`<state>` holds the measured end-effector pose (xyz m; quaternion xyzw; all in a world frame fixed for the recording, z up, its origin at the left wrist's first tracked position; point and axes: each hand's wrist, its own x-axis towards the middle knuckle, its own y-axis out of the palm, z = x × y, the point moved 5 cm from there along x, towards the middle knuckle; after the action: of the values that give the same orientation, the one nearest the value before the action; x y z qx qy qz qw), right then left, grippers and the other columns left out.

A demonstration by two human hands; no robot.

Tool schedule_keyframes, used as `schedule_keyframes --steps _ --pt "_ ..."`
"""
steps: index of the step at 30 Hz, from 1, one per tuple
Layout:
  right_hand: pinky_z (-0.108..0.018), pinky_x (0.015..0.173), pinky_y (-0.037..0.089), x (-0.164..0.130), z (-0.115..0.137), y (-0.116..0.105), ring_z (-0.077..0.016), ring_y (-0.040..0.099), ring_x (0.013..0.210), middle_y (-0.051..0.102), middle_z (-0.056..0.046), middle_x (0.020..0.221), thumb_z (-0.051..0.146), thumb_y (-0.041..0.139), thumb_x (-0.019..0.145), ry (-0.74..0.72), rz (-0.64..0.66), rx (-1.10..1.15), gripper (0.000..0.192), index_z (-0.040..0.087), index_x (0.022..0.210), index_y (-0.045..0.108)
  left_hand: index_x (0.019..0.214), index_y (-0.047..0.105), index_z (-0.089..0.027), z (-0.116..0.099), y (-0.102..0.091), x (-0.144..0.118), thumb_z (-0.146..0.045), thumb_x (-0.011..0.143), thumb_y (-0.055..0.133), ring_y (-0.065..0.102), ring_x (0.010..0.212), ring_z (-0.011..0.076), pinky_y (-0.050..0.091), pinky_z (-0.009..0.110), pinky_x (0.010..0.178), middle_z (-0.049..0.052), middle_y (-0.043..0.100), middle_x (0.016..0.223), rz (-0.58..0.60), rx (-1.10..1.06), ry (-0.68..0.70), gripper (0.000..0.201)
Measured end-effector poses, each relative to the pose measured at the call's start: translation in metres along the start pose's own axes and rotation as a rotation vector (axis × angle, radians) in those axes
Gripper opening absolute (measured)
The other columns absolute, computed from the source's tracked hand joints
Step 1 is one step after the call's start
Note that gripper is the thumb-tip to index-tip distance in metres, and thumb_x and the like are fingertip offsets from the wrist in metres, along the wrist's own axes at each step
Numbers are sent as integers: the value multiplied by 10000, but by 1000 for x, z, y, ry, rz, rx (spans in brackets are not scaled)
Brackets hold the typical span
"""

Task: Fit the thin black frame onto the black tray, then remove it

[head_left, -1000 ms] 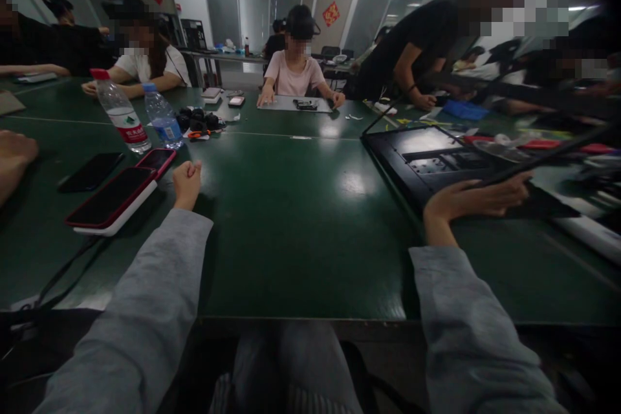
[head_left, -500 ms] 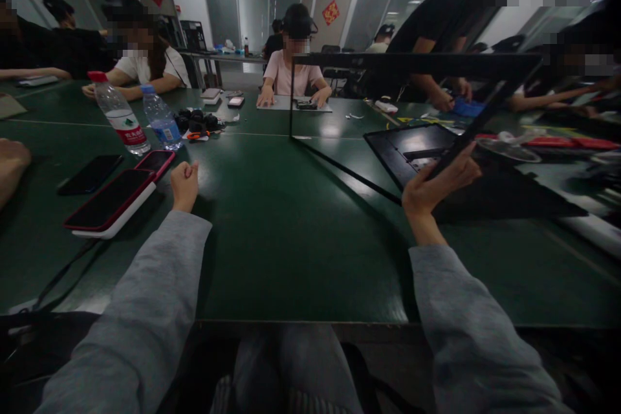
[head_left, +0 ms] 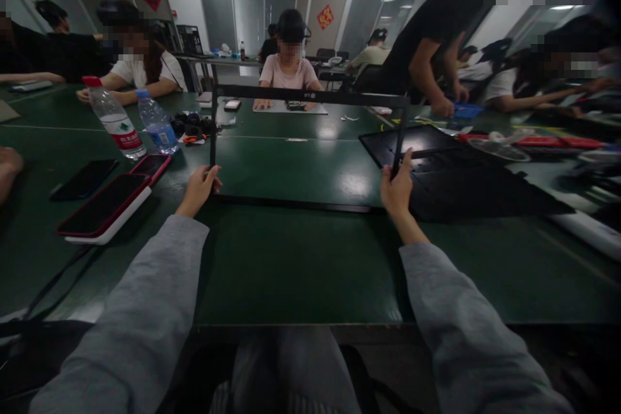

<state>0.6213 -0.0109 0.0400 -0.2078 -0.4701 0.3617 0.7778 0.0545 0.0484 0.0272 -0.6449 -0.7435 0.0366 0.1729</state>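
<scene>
Since a moment ago, the thin black frame (head_left: 310,96) has swung in front of the person, upright on the desk (head_left: 301,265). Left hand (head_left: 200,186) and right hand (head_left: 396,186) each grasp a side bar. Uneven pressure could twist or snap it.

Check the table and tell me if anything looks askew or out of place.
The one odd thing is the thin black frame: it stands upright on the green table, its lower edge resting there, with nothing inside it, so the room shows through. The left hand and right hand grip its two sides. The black panel lies flat beside it.
</scene>
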Motion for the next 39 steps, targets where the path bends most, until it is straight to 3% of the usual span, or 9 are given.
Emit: schedule_keyframes --steps 3,6,9,12,16,20,27,33,39 --pt "-564 1073 507 -2 -19 23 -385 687 1112 718 -216 1138 403 601 884 233 167 6 889 -1 1631 338 891 703 -181 5 -9 -2 -466 908 647 534 557 157 396 271 546 -23 567 613 -119 138 -60 291" --pt "-529 1005 565 -4 -30 47 -329 715 968 716 -105 917 360 656 782 276 327 140 787 51 1491 510 836 736 -165 12 -15 -3 -384 842 687 606 657 194 430 286 599 15 645 658 -190 233 -145 224" --pt "-507 963 603 -2 -34 57 -285 729 959 743 -102 1032 338 648 756 263 338 341 726 139 1446 539 984 793 -152 13 -20 -3 -325 811 708 699 816 232 494 307 727 68 770 846 -233 274 -115 259" --pt "-522 1024 593 -1 -30 58 -290 726 1112 750 -133 1202 312 634 766 174 326 435 642 183 1392 586 1036 811 -156 11 -22 -3 -339 848 682 734 924 269 520 339 813 108 810 969 -231 397 -69 293" --pt "-584 1181 482 -2 -24 57 -324 659 1314 728 -163 1328 332 620 831 88 276 357 535 188 1345 659 1052 833 -174 12 -21 -4 -370 894 653 735 969 324 529 391 839 143 813 998 -184 701 -54 310" --pt "-583 1229 435 -4 -26 56 -326 611 1395 692 -154 1423 338 600 864 70 254 287 542 197 1383 668 1140 837 -183 11 -15 -6 -424 946 601 713 1035 358 526 429 870 177 786 1099 -139 875 -2 389" --pt "-560 1234 438 -4 -33 59 -327 617 1399 665 -188 1462 255 557 859 88 288 215 567 138 1408 638 1116 843 -194 13 -11 -6 -425 970 561 680 1082 390 522 459 862 194 725 1155 -77 963 15 393" --pt "-600 1212 456 -5 -40 64 -322 649 1357 721 -124 1385 265 565 842 65 264 218 560 215 1394 649 1120 838 -207 13 -11 -8 -437 980 550 671 1080 381 518 451 858 187 715 1161 -74 969 12 394" --pt "-627 1209 448 -5 -41 64 -357 630 1381 689 -156 1435 270 567 845 88 302 176 571 194 1406 638 1137 829 -196 14 -10 -8 -445 979 555 668 1098 384 521 449 875 194 715 1188 -70 1007 3 403"
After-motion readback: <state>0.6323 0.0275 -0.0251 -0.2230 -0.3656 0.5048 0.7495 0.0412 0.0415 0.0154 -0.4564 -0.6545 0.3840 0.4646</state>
